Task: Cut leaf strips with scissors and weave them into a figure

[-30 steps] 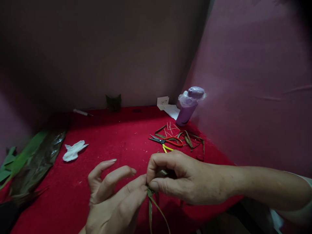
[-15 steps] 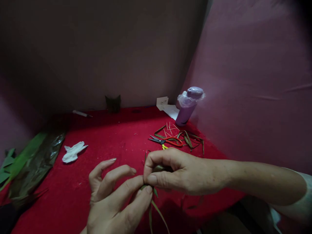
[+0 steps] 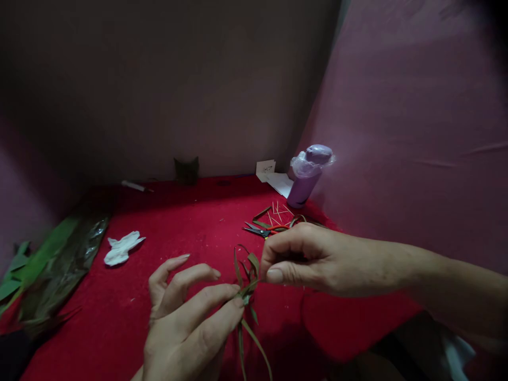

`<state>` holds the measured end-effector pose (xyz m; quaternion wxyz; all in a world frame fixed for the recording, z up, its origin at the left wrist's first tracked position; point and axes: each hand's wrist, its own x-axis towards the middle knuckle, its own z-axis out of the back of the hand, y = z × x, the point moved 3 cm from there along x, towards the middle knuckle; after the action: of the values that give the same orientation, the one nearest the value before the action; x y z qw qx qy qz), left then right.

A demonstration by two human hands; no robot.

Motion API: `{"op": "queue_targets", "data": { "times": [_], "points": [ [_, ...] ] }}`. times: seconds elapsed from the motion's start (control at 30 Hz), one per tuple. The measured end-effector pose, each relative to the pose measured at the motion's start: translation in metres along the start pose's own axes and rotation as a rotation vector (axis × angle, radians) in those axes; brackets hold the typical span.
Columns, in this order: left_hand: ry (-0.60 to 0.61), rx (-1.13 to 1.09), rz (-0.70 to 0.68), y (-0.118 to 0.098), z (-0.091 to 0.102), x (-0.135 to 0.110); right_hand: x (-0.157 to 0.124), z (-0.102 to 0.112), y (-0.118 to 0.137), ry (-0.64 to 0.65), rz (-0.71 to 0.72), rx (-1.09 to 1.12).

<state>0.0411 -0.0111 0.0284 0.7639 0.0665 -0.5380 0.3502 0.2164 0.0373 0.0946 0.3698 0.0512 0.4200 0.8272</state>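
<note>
Between the thumb and forefinger of my left hand (image 3: 194, 317) is a small bundle of knotted green leaf strips (image 3: 246, 297); the other fingers of that hand are spread. Loose strip ends curl upward from the bundle, and two long ones hang down below it. My right hand (image 3: 301, 259) is closed in a pinch just right of the bundle, with one leaf strip running to its fingertips. Behind my right hand, the scissors (image 3: 260, 231) with red handles are partly hidden.
Several thin sticks (image 3: 278, 211) and loose strips lie near a purple tumbler (image 3: 304, 185) wrapped in plastic. White cards (image 3: 280, 183) stand by the back wall. A crumpled tissue (image 3: 124, 247), a white pen-like tool (image 3: 135, 186) and large leaves (image 3: 59, 264) are at left on red cloth.
My right hand has moved right and slightly up from the bundle, drawing a strip out. More of the bundle's curled strips now show. My left hand has barely moved.
</note>
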Motion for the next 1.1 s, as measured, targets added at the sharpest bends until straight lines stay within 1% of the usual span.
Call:
{"op": "queue_targets", "data": {
  "times": [0.07,0.2,0.4,0.5,0.57,0.67,0.73,0.8,0.87,1.0,1.1],
  "points": [
    [-0.015,-0.008,-0.001,0.000,0.001,0.001,-0.001,0.002,0.001,-0.011,0.025,-0.041],
    [-0.015,-0.008,0.004,-0.001,0.001,0.001,-0.004,-0.001,0.007,-0.107,0.095,-0.115],
    [0.008,-0.002,0.004,-0.001,0.001,0.001,-0.005,-0.014,0.014,-0.183,0.322,-0.159],
    [-0.016,-0.014,0.012,-0.001,0.001,0.002,-0.004,-0.017,0.013,-0.201,0.384,-0.161],
    [-0.025,-0.031,0.017,-0.001,0.002,0.003,-0.003,-0.017,0.012,-0.201,0.372,-0.132],
    [-0.002,-0.062,0.025,0.001,0.003,0.004,-0.004,-0.013,0.009,-0.211,0.274,-0.077],
    [-0.008,-0.077,0.055,0.002,0.005,0.006,-0.005,-0.008,0.006,-0.231,0.211,-0.040],
    [-0.039,-0.086,0.089,0.005,0.007,0.006,-0.008,-0.002,0.002,-0.251,0.162,-0.019],
    [-0.035,-0.083,0.076,0.006,0.008,0.006,-0.010,0.004,-0.003,-0.266,0.128,-0.023],
    [-0.012,-0.071,0.045,0.009,0.008,0.004,-0.014,0.012,-0.010,-0.326,0.129,-0.079],
    [-0.029,-0.074,0.057,0.008,0.008,0.005,-0.013,0.010,-0.009,-0.360,0.181,-0.113]
  ]
}}
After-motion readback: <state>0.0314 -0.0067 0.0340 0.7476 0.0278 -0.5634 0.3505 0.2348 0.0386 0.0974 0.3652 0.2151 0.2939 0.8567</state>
